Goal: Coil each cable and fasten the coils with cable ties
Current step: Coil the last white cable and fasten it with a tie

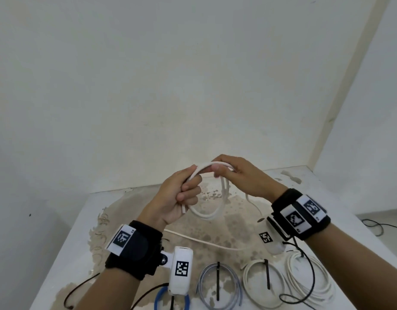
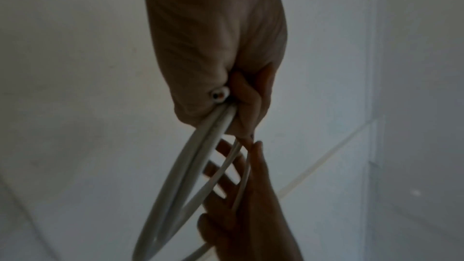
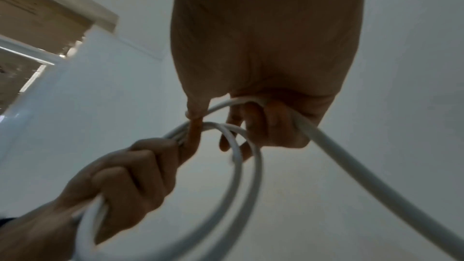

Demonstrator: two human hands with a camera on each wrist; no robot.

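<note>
Already, 3 tied coils (image 1: 262, 280) are lying near; a 4th looks untied. Left hand (image 1: 181, 198) is gripping the white cable (image 1: 206, 214) loops, right hand (image 1: 242, 175) is curling around the free length.

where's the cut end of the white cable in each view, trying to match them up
Head: cut end pokes out below the left hand, centre frame.
Left wrist: cut end faces the camera, mid-frame.
Right wrist: not visible.
Shared landmark: the white cable coil held between both hands.

black wristbands (image 1: 134, 249), white marker tags (image 1: 121, 239); white cameras (image 1: 181, 274)
</note>
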